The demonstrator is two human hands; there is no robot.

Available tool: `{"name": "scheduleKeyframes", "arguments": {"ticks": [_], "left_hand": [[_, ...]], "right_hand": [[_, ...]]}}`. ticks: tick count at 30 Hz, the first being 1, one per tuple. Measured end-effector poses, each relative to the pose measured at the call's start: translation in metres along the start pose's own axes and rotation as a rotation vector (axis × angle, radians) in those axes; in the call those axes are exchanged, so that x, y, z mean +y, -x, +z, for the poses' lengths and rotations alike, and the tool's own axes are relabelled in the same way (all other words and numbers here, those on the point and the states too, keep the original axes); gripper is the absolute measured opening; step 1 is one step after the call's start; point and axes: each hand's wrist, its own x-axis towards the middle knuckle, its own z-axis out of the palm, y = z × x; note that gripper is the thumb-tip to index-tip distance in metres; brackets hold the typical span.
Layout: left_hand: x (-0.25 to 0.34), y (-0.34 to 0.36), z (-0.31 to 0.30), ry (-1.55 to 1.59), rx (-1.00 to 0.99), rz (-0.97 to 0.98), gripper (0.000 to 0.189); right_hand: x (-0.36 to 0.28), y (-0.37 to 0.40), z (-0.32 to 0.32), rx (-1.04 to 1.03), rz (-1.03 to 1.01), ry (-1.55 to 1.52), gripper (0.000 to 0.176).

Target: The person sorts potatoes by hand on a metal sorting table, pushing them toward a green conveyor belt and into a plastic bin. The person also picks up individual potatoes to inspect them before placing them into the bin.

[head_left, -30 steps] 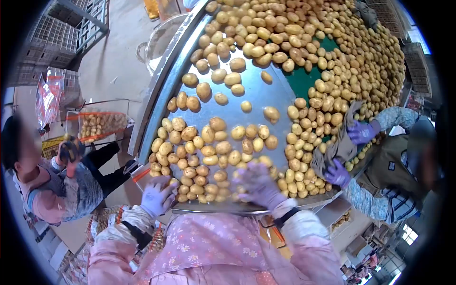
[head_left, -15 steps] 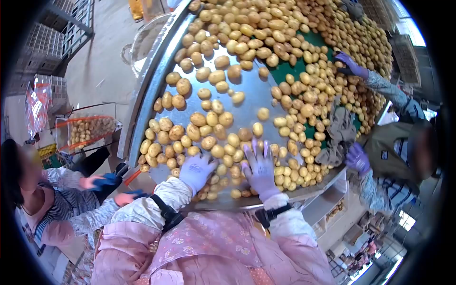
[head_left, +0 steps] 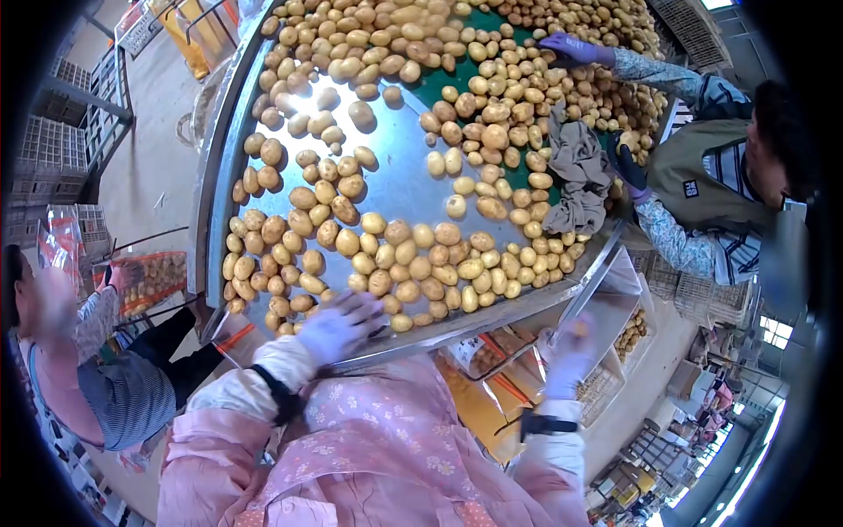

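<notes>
Several potatoes (head_left: pixel 408 263) lie on a metal sorting table (head_left: pixel 404 180), gathered in a band along its near edge. My left hand (head_left: pixel 338 328), in a pale purple glove, reaches over the near-left edge with fingers stretched out against the closest potatoes; motion blurs it slightly. Beyond the table's front rim is my right hand (head_left: pixel 566 360), gloved alike and raised above a white bin (head_left: pixel 606 334). Its fingers are curled round a small brownish-yellow piece that looks like a potato, mostly covered by the glove.
At the right a co-worker (head_left: pixel 702 176) reaches into the potato heap, beside a crumpled grey cloth (head_left: pixel 580 167). Another person (head_left: pixel 114 369) stands at the left near a mesh bag of potatoes (head_left: pixel 154 279). Below the front rim hangs a yellow sack (head_left: pixel 479 408).
My right hand has left the potatoes and moved right, past the table's edge. My left hand has drawn nearer the rim. More potatoes sit along the near edge, and the view has turned rightward.
</notes>
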Motion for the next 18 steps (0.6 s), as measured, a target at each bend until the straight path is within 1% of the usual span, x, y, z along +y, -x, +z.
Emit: {"name": "scheduleKeyframes", "arguments": {"ticks": [1, 2, 3, 4, 5, 6, 7, 8, 9, 10, 12, 13, 14, 15, 16, 17, 18], "left_hand": [[-0.015, 0.026, -0.012, 0.068, 0.007, 0.034, 0.049], [-0.019, 0.044, -0.023, 0.145, 0.022, -0.060, 0.044], [-0.025, 0.058, -0.029, 0.052, 0.022, -0.072, 0.041], [-0.028, 0.063, -0.033, 0.142, 0.071, -0.300, 0.041], [-0.033, 0.066, -0.039, 0.230, 0.120, -0.533, 0.041], [-0.041, 0.067, -0.048, 0.315, 0.166, -0.763, 0.041], [-0.055, 0.058, -0.063, 0.268, 0.366, -0.759, 0.039], [-0.075, 0.043, -0.079, 0.220, 0.568, -0.747, 0.038], [-0.099, 0.033, -0.083, 0.066, 0.649, -0.757, 0.038], [-0.122, 0.027, -0.080, -0.089, 0.730, -0.768, 0.038], [-0.145, 0.017, -0.059, -0.208, 0.588, -0.911, 0.041], [-0.134, 0.005, -0.041, -0.233, 0.219, -1.071, 0.052], [-0.097, -0.002, -0.044, -0.198, 0.223, -1.007, 0.065], [-0.085, 0.010, -0.027, -0.298, 0.331, -0.868, 0.073], [-0.071, 0.022, -0.025, -0.246, 0.289, -0.801, 0.073], [-0.054, 0.034, -0.038, -0.184, 0.217, -0.717, 0.072], [-0.048, 0.057, -0.036, -0.086, 0.212, -0.638, 0.068]], "right_hand": [[0.038, -0.026, -0.056, 0.144, 0.047, -0.093, 0.046], [0.065, -0.046, -0.092, 0.316, 0.083, -0.126, 0.050], [0.080, -0.054, -0.106, 0.475, 0.113, -0.094, 0.053], [0.079, -0.060, -0.109, 0.507, 0.075, -0.011, 0.056], [0.082, -0.065, -0.101, 0.470, 0.020, 0.081, 0.060], [0.045, -0.057, -0.062, 0.305, -0.091, 0.398, 0.061], [0.006, -0.049, -0.023, 0.178, -0.257, 0.745, 0.062], [-0.033, -0.041, 0.017, 0.097, -0.458, 1.010, 0.063], [-0.086, -0.028, 0.071, -0.151, -0.333, 0.777, 0.060], [-0.091, -0.014, 0.124, -0.279, -0.347, 0.844, 0.063], [-0.102, 0.015, 0.230, -0.544, -0.385, 0.946, 0.069], [-0.117, 0.047, 0.261, -0.492, -0.544, 0.791, 0.069], [-0.125, 0.064, 0.283, -0.435, -0.698, 0.625, 0.068], [-0.123, 0.069, 0.290, -0.572, -0.860, 0.607, 0.064], [-0.115, 0.077, 0.292, -0.713, -1.015, 0.588, 0.060], [-0.111, 0.081, 0.297, -0.861, -1.163, 0.567, 0.056], [-0.106, 0.062, 0.299, -0.988, -1.200, 0.545, 0.055]]}}
